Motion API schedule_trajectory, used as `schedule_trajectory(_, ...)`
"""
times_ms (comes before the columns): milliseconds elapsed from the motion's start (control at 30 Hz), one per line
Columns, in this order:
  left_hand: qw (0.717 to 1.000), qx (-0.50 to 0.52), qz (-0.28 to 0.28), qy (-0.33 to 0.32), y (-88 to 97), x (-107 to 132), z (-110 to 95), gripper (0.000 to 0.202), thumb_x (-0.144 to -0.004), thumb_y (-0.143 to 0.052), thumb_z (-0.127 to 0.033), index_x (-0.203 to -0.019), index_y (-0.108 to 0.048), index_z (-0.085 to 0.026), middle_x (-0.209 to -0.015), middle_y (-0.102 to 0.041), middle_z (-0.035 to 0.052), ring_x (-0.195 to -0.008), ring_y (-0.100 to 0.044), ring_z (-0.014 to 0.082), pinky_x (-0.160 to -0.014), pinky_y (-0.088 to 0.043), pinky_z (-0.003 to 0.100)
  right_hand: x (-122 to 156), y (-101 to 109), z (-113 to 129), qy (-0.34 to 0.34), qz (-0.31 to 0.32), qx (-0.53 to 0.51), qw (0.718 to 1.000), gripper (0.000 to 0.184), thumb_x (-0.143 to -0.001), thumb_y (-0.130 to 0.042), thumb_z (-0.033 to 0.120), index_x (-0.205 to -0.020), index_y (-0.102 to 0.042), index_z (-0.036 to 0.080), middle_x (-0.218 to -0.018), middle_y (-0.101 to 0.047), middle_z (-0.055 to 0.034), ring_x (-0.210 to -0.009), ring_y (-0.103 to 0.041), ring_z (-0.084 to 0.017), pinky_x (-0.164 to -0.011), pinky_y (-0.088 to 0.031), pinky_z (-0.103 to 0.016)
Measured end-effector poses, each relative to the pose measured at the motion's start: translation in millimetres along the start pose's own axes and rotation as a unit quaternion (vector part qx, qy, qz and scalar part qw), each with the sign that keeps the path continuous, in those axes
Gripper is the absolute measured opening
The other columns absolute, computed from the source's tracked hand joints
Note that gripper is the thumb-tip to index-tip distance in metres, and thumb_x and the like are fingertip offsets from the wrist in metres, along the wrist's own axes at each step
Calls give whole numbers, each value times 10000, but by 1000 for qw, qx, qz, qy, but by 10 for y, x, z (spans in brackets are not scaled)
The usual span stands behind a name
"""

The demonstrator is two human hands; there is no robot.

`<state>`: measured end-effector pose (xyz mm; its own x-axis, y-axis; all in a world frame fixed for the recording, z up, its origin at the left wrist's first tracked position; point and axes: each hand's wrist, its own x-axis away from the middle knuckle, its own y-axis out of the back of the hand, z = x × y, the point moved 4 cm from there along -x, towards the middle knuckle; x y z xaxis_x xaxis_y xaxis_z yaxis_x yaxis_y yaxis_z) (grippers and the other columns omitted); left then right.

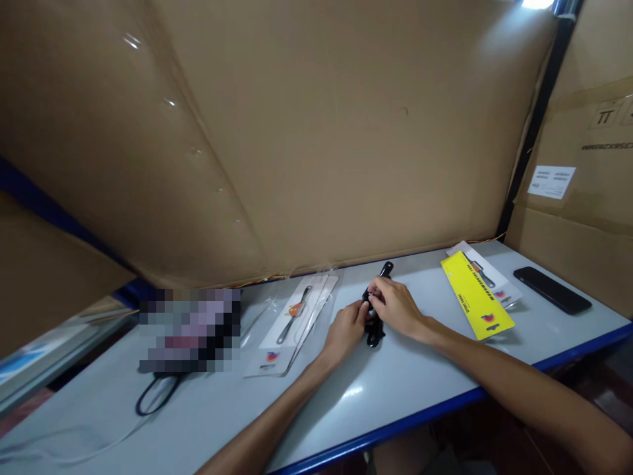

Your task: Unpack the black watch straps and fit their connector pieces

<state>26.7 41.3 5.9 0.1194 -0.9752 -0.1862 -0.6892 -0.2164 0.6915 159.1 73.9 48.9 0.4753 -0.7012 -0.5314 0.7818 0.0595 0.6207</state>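
A black hand tool (384,270) with a long handle lies at the middle of the pale table (346,409). My left hand (346,330) grips its near part with curled fingers. My right hand (395,307) is closed over its middle, fingers pinched on it. The tool's far end sticks out beyond my right hand, and its near end (374,340) shows below my fingers.
White packaged cards (297,316) showing the same kind of tool lie left of my hands. A stack with a yellow card (475,297) on top lies to the right, then a black phone (551,289). A black cable (155,392) and a blurred-out object sit far left. Cardboard walls rise behind.
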Motion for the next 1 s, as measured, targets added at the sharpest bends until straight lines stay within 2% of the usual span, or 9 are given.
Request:
schedule_trajectory(100, 1000, -4, -1, 6, 2, 3, -8, 373, -940, -374, -389, -710, -585, -183, -658, -619, 44, -619, -508, 168, -590, -296, 258, -6, -29, -51, -9, -20, -18, 1000, 248, -787, -559, 14, -941, -559, 209, -930, -661, -21, -826, -615, -156, -757, -441, -251)
schedule_trajectory(267, 999, 30, -2, 9, 9, 8, -25, 359, -926, -400, -386, -678, -566, -187, -624, -584, 31, -594, -480, 161, -583, -277, 254, -5, -26, -43, -47, 8, -8, 999, 151, -848, -573, 92, -939, -584, 212, -811, -657, 0, -747, -609, -160, -707, -419, -247)
schedule_trajectory(333, 999, 36, -2, 9, 10, 8, -29, 354, -920, -410, -388, -672, -565, -188, -615, -577, 30, -587, -470, 161, -583, -278, 254, 2, -7, -5, -41, 24, 0, 999, 152, -870, -550, 104, -957, -599, 219, -790, -657, 7, -740, -605, -160, -704, -406, -243)
schedule_trajectory(533, 998, 56, -8, 13, 23, 1, -23, 338, -899, -442, -393, -666, -570, -185, -624, -583, 28, -602, -490, 159, -572, -295, 248, 17, -7, 44, -2, 29, -9, 1000, 202, -843, -513, 58, -894, -638, 209, -894, -666, -18, -809, -599, -153, -762, -425, -241)
schedule_trajectory(700, 986, 153, 32, 52, 16, -8, -24, 387, -864, -494, -502, -634, -514, -193, -488, -477, -22, -468, -432, 127, -490, -285, 241, -45, -5, -14, -2, 10, -61, 998, 136, -853, -548, 93, -850, -642, 192, -869, -694, -19, -810, -625, -147, -766, -449, -243)
schedule_trajectory(800, 963, 237, 64, 110, 5, 8, -23, 420, -858, -474, -563, -635, -462, -208, -407, -354, -70, -363, -304, 91, -416, -218, 232, -149, 132, -152, -53, -17, -96, 994, 97, -891, -553, 186, -862, -646, 190, -804, -698, -8, -730, -637, -141, -696, -476, -242)
schedule_trajectory(900, 942, 296, 68, 141, 29, 35, -40, 433, -837, -503, -597, -655, -450, -207, -407, -330, -87, -342, -249, 68, -383, -164, 218, -246, 336, -371, -149, -33, -100, 983, 69, -865, -598, 229, -908, -632, 187, -744, -684, 7, -581, -605, -125, -537, -464, -217)
schedule_trajectory(1000, 932, 323, 64, 149, 62, 61, -61, 434, -815, -540, -602, -665, -444, -206, -418, -333, -91, -344, -236, 58, -373, -134, 214, -284, 443, -559, -198, 25, -42, 979, 44, -815, -636, 178, -773, -625, 172, -630, -652, 13, -496, -567, -105, -470, -425, -189)
